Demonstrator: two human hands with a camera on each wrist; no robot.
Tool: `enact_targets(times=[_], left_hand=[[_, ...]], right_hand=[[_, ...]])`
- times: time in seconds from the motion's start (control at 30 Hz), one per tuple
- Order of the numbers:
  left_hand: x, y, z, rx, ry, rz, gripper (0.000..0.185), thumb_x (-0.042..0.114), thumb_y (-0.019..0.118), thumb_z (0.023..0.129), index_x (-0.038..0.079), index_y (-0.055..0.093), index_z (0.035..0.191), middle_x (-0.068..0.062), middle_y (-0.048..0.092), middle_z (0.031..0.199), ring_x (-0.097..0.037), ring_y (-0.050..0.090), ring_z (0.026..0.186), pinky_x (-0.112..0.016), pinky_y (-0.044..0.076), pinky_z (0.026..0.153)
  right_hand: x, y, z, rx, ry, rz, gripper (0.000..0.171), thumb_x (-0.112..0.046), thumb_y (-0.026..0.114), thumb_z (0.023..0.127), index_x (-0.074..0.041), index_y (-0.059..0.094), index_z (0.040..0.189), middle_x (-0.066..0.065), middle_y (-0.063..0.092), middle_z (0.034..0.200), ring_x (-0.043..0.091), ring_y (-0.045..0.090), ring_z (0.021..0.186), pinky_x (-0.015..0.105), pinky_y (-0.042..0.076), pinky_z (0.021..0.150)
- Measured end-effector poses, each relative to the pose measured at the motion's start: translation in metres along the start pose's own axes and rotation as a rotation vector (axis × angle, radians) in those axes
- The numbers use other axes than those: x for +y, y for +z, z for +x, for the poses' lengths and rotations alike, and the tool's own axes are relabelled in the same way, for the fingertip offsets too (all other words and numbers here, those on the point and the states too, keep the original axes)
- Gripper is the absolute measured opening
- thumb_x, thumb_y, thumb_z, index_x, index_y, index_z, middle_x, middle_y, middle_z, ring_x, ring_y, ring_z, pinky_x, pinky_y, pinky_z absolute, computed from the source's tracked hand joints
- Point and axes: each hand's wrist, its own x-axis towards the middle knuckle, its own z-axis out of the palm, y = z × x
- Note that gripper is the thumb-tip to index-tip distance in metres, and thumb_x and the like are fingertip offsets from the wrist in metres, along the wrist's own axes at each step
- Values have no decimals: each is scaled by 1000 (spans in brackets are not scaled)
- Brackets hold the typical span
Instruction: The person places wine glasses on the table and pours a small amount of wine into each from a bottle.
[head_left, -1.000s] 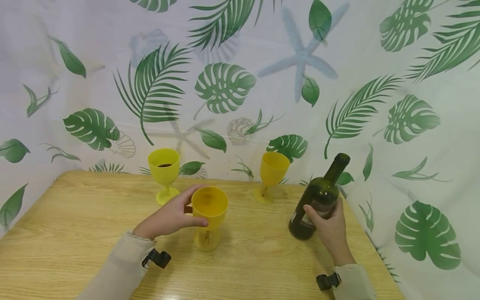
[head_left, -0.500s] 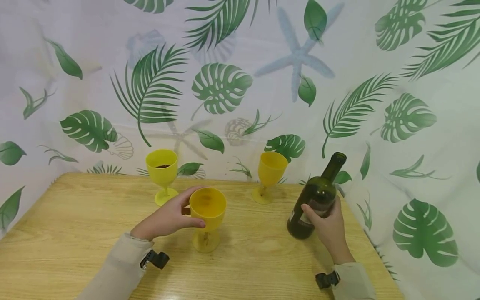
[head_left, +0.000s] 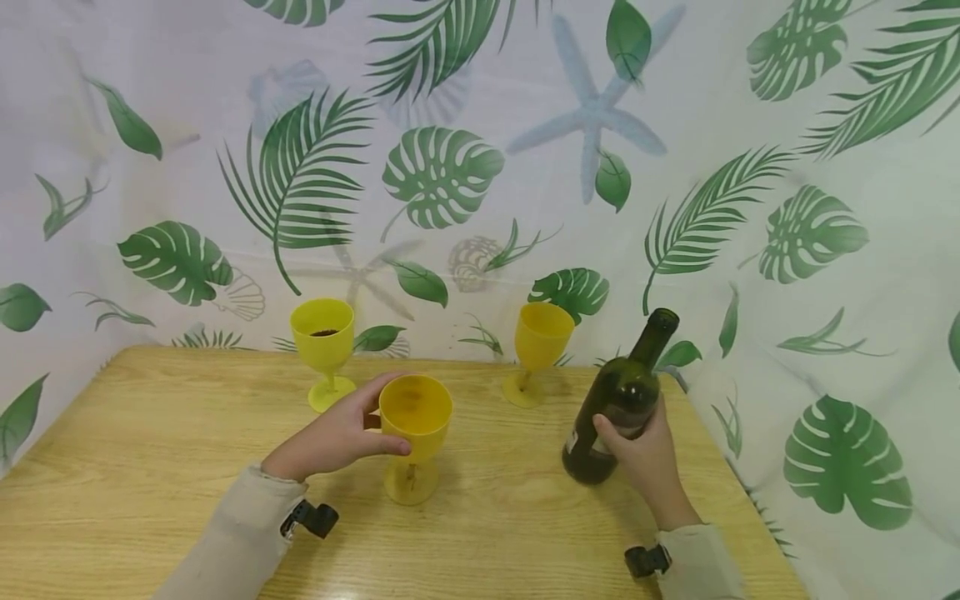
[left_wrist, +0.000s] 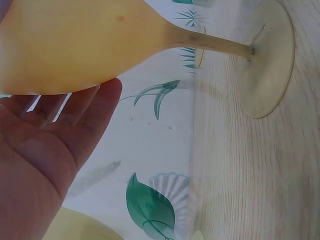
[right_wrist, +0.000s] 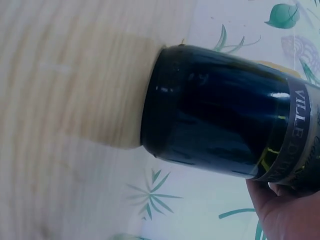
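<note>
My left hand (head_left: 348, 429) holds an orange-yellow goblet (head_left: 417, 417) by its bowl, thumb on the near side. In the left wrist view the fingers (left_wrist: 95, 117) lie along the goblet's bowl (left_wrist: 90, 45), and its foot (left_wrist: 270, 60) is at the wooden tabletop. With my right hand (head_left: 648, 462) I grip a dark green wine bottle (head_left: 611, 417) around its labelled body. The bottle leans, its open neck pointing up and right, its base close over the table. In the right wrist view the bottle's pale-lettered label (right_wrist: 295, 135) shows beside the hand (right_wrist: 290, 212).
A yellow-green goblet (head_left: 322, 337) with dark liquid stands at the back left of the wooden table (head_left: 187, 433). Another orange-yellow goblet (head_left: 542, 337) stands at the back, between the held goblet and the bottle. A leaf-patterned curtain (head_left: 442, 83) hangs right behind the table.
My right hand has moved the bottle slightly left. My left hand keeps its hold on the goblet, nearly still. The whole head view has shifted a little.
</note>
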Motion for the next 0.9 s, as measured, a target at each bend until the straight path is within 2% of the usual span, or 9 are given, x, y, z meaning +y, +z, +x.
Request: enact_targets(times=[0.13, 0.5, 0.77, 0.9], left_hand=[[1, 2, 2, -4, -2, 3, 83, 26, 82, 91, 22, 35, 159, -4, 51, 147, -27, 58, 125, -50, 47, 107], [1, 7, 4, -4, -11, 5, 82, 28, 83, 91, 23, 36, 158, -3, 51, 147, -27, 57, 127, -52, 45, 108], [1, 7, -2, 14, -22, 19, 80, 27, 82, 91, 26, 37, 157, -3, 52, 147, -27, 57, 127, -52, 45, 108], [3, 9, -3, 12, -14, 26, 80, 27, 82, 92, 24, 36, 158, -4, 51, 147, -28, 57, 127, -51, 46, 109]], right_hand=[[-2, 2, -5, -26, -15, 15, 85, -16, 74, 95, -12, 21, 161, 17, 52, 143, 28, 51, 126, 48, 38, 109], [-7, 10, -12, -89, -47, 25, 80, -15, 74, 94, -7, 25, 157, 20, 52, 142, 33, 52, 127, 55, 40, 108], [-12, 21, -16, -130, -101, 45, 73, -11, 72, 92, -4, 32, 152, 17, 55, 140, 22, 54, 123, 45, 42, 108], [-14, 25, -19, -150, -117, 57, 72, -10, 72, 91, -2, 34, 151, 19, 55, 139, 28, 55, 125, 49, 42, 108]])
